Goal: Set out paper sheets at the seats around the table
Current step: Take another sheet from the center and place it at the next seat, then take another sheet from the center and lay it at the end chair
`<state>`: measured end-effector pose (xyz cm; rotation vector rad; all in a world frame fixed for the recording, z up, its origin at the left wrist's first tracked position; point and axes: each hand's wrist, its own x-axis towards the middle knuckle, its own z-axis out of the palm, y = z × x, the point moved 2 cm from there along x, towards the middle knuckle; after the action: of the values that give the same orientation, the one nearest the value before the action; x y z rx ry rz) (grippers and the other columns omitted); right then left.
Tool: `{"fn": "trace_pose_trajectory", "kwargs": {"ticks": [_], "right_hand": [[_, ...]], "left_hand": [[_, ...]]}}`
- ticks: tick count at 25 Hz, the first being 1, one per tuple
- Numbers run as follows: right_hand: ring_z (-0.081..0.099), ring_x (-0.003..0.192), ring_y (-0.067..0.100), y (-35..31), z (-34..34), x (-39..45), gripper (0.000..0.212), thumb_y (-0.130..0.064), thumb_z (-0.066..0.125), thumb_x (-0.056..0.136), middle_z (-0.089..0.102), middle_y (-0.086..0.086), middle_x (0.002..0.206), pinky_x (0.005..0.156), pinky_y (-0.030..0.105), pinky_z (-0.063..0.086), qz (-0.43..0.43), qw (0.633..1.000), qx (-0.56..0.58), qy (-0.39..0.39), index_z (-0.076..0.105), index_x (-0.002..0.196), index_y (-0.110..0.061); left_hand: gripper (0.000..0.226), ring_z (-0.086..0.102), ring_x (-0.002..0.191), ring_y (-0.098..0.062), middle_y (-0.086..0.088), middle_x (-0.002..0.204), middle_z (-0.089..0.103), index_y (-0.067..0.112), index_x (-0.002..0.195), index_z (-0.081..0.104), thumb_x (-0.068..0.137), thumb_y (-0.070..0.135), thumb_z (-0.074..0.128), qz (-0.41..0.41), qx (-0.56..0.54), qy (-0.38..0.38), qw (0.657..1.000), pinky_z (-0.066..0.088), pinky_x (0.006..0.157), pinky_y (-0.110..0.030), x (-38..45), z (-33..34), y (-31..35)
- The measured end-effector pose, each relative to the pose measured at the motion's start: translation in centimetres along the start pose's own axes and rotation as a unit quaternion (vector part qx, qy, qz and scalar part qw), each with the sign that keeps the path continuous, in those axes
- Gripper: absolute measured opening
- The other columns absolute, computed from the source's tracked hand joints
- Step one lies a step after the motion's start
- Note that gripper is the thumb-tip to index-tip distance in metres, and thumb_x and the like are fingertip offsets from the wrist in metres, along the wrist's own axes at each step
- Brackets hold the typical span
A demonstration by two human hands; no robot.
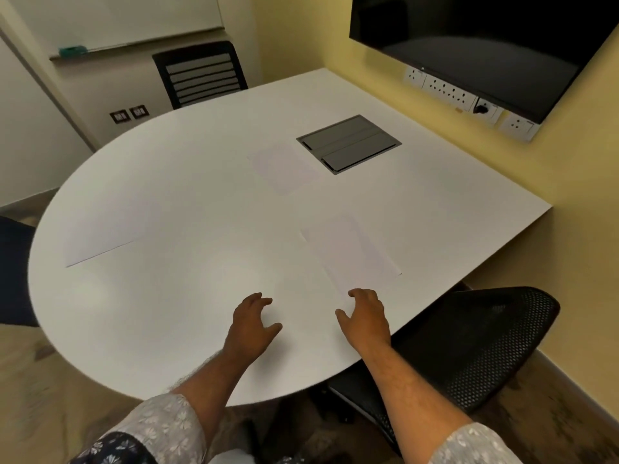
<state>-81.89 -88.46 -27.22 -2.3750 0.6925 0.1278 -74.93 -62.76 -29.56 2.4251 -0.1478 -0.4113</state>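
Three white paper sheets lie flat on the white table (174, 309). One sheet (104, 236) is at the left side, one sheet (284, 169) sits near the middle beside the grey panel, and one sheet (351, 249) lies at the right near the mesh chair. My left hand (251, 319) hovers over the table's near edge with fingers spread, holding nothing. My right hand (365, 313) is just below the right sheet's near corner, fingers apart; whether it touches the paper is unclear.
A grey cable panel (348, 144) is set into the table. Chairs stand around it: a black slatted chair (201, 73) at the back, a black mesh chair (475, 346) at the right, a dark seat (15, 269) at the left. A wall screen (485, 45) and sockets (449, 90) are at the right.
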Motion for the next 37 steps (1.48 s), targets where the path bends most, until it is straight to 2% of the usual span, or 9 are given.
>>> {"fn": "trace_pose_trajectory", "kwargs": {"ticks": [8,14,24,27,32,37], "right_hand": [[0.047,0.133,0.02,-3.6,2.9,-1.7,0.049,-0.038,0.068,0.095,0.045,-0.005,0.149,0.102,0.046,0.051,-0.041,0.999,-0.025,-0.014,0.052,0.14,-0.025],[0.047,0.133,0.019,-11.0,8.9,-5.1,0.046,-0.036,0.068,0.095,0.045,-0.007,0.148,0.101,0.041,0.048,-0.051,0.998,-0.045,0.0,0.054,0.138,-0.025],[0.047,0.134,0.017,-24.3,18.1,-9.9,0.049,-0.037,0.068,0.094,0.046,-0.009,0.148,0.102,0.037,0.048,-0.082,0.996,-0.018,0.033,0.053,0.14,-0.027],[0.047,0.137,0.017,-27.8,20.3,-10.7,0.052,-0.039,0.069,0.094,0.044,-0.008,0.15,0.106,0.038,0.048,-0.111,0.993,-0.014,0.024,0.051,0.142,-0.029],[0.042,0.143,0.017,-33.8,22.9,-8.8,0.057,-0.043,0.068,0.094,0.04,-0.008,0.157,0.111,0.037,0.045,-0.193,0.981,-0.024,-0.016,0.048,0.146,-0.031],[0.044,0.141,0.021,-39.1,24.8,-5.4,0.06,-0.042,0.071,0.092,0.042,-0.004,0.154,0.108,0.043,0.048,-0.241,0.969,-0.01,-0.049,0.048,0.146,-0.028]], "left_hand": [[0.058,0.037,0.15,-0.022,0.0,0.161,0.042,0.024,0.14,0.06,0.085,0.029,0.08,-0.026,-0.022,0.039,0.999,0.035,0.116,-0.035,-1.7,-5.7,-6.0],[0.059,0.034,0.15,-0.016,0.009,0.161,0.039,0.029,0.142,0.057,0.087,0.031,0.078,0.002,-0.012,0.032,0.999,0.036,0.114,-0.033,-2.4,-11.7,-12.5],[0.061,0.024,0.154,-0.013,0.011,0.164,0.033,0.031,0.146,0.052,0.09,0.036,0.074,0.083,0.026,0.008,0.996,0.033,0.117,-0.031,-0.7,-21.6,-21.8],[0.061,0.024,0.154,-0.012,0.012,0.165,0.032,0.032,0.147,0.051,0.09,0.036,0.073,0.074,0.017,0.009,0.997,0.032,0.117,-0.028,-1.1,-23.7,-24.1],[0.063,0.028,0.152,-0.012,0.012,0.163,0.034,0.034,0.146,0.05,0.09,0.034,0.077,0.012,-0.034,0.054,0.998,0.023,0.114,-0.019,-0.7,-26.8,-28.0],[0.065,0.033,0.15,-0.016,0.005,0.162,0.038,0.028,0.148,0.052,0.089,0.033,0.08,-0.047,-0.041,0.101,0.993,0.022,0.119,-0.023,-0.8,-31.5,-29.9]]}}
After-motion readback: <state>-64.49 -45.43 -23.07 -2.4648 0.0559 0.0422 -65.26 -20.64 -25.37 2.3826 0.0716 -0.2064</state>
